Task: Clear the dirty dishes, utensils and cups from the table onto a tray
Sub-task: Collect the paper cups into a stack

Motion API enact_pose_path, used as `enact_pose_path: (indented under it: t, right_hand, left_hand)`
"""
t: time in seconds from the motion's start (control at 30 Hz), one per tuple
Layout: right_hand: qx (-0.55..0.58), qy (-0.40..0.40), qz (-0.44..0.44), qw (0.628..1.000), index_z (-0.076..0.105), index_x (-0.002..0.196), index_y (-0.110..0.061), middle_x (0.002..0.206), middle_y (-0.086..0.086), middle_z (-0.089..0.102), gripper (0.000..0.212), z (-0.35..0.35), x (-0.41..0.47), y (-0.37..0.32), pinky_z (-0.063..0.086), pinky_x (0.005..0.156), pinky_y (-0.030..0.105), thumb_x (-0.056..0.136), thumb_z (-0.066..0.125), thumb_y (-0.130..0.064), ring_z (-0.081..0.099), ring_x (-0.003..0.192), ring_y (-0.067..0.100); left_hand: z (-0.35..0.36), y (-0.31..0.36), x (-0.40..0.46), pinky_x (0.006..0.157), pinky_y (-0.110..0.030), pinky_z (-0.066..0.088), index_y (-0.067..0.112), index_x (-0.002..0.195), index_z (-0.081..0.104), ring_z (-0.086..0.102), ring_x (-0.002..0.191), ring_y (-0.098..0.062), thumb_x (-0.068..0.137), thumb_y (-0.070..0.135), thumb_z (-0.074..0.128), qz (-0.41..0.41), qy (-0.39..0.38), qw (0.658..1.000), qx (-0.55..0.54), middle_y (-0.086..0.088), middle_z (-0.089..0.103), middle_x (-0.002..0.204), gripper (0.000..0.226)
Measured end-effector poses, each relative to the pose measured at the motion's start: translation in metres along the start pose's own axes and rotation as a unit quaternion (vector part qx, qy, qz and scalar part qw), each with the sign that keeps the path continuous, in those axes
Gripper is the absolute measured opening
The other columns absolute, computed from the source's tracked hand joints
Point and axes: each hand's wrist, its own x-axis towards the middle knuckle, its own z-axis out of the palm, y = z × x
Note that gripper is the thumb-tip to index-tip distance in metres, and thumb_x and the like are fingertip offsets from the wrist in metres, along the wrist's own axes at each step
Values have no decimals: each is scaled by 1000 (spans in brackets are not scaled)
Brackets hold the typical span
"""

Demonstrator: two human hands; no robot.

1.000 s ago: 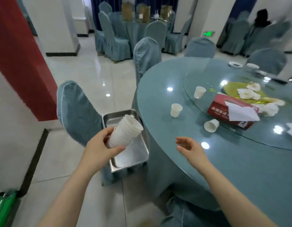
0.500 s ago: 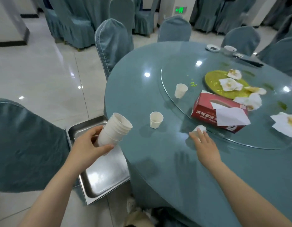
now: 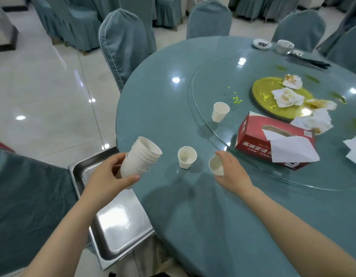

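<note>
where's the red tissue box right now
The red tissue box sits on the glass turntable's near edge, right of centre in the head view, beside the yellow plate and beyond the right hand.

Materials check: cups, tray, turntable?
Cup stack: looks like thin white paper, matte, rolled rims. Tray: probably stainless steel, brushed, blurry glare on its floor. Turntable: clear glass, sharp light reflections, tablecloth visible through it.

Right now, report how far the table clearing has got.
Done: several cups are nested into a stack gripped by the left hand; the tray shows nothing in it. In hand: the right hand holds one cup. Left: two upright cups, the yellow plate, far dishes.
</note>
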Motion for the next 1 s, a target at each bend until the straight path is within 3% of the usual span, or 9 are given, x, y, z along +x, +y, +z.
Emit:
enact_pose_path:
  t: [0.1,0.17,0.33,0.47,0.6,0.7,0.77,0.87,1.0]
  right_hand:
    - [180,88,14,980,40,136,-15,127,-8,44,72,-1,22,-42,21,95,4,74,76,-22,36,114,-4]
    - [220,76,23,972,37,139,-19,127,-13,40,75,3,38,-62,18,92,-1,75,77,-30,32,112,-11]
    - [112,-121,46,985,29,145,-21,148,-1,34,82,31,71,-66,28,108,27,78,70,-42,33,135,16]
    - [93,-174,31,980,30,144,-27,144,0,38,87,51,73,-55,35,107,34,72,78,-36,37,132,19]
    - [170,-11,49,984,37,140,-27,132,-1,45,77,35,90,-53,27,89,9,73,75,-26,40,118,5]
    - [207,162,35,964,40,140,-13,132,11,44,77,-6,119,-40,17,95,-1,71,74,-12,35,118,8]
    - [200,226,38,953,40,139,-9,132,13,43,76,-34,142,-25,14,95,-5,70,73,-7,34,119,11]
    - [183,224,74,954,37,141,-12,136,13,38,77,-60,175,0,18,94,1,73,71,-7,38,122,19]
    - [131,140,140,971,31,145,-16,144,11,31,76,-61,209,28,27,93,21,78,66,-16,38,126,25]
  left_hand:
    - [-5,0,4,65,-8,43,50,100,54,61,87,11,66,16,84,-4,12,1000,1,26,65,97,57]
    - [-9,-2,5,66,-10,44,46,105,55,62,88,8,67,17,84,-11,15,1000,0,24,65,99,56]
    - [-14,-9,8,72,-19,47,38,113,57,63,93,-1,66,16,84,-24,25,999,-7,20,66,103,58]
    - [-13,-11,16,73,-20,47,39,113,56,63,93,0,66,18,84,-31,34,999,-7,21,66,103,59]
    - [-8,-8,29,74,-23,50,39,111,57,64,91,0,66,17,84,-36,40,998,-14,20,67,102,58]
    - [-1,0,43,73,-18,47,44,108,57,64,90,3,66,17,84,-37,46,998,-14,23,67,100,56]
    - [5,6,54,74,-18,46,46,107,56,63,91,3,67,18,84,-37,42,998,-13,23,66,102,55]
    - [17,15,69,73,-17,47,42,108,58,64,91,3,68,15,83,-41,38,998,-25,20,68,102,54]
    - [29,24,84,61,-3,44,35,109,60,62,85,10,69,11,82,-42,39,998,-21,19,68,100,52]
